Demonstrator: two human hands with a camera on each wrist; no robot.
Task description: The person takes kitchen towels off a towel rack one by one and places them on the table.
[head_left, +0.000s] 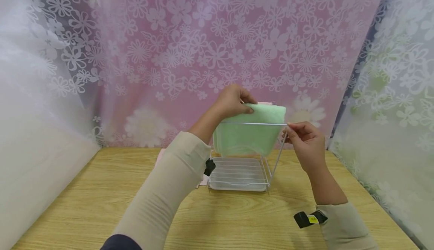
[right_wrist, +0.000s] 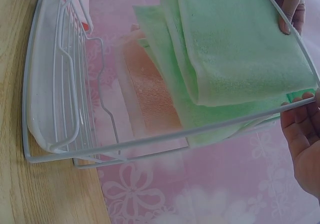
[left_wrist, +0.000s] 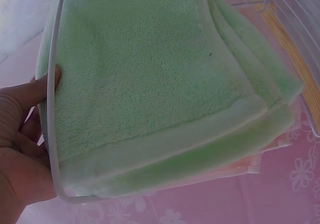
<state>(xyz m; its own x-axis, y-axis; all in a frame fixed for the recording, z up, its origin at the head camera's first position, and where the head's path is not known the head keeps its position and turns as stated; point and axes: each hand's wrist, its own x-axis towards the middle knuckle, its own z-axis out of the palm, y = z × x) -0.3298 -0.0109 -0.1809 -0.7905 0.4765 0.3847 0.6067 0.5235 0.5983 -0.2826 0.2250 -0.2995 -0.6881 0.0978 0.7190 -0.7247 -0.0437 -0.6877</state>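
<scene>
A folded light-green towel [head_left: 251, 140] hangs in the upper part of a white wire rack [head_left: 254, 123], behind its top front bar. My left hand [head_left: 234, 101] pinches the towel's top edge between thumb and fingers, and the left wrist view shows its fluffy, layered folds. My right hand [head_left: 308, 146] grips the rack's top right corner with thumb and fingertips. Behind the green layers a peach towel [right_wrist: 150, 93] shows in the right wrist view. Low in the rack, wire shelf bars lie over a white tray [head_left: 220, 185].
The rack stands on a wood-grain table [head_left: 112, 189]. Pink cloth [head_left: 203, 181] lies to the rack's left, mostly hidden by my left forearm. A pink flowered curtain [head_left: 190, 54] hangs behind, with pale sheets at both sides.
</scene>
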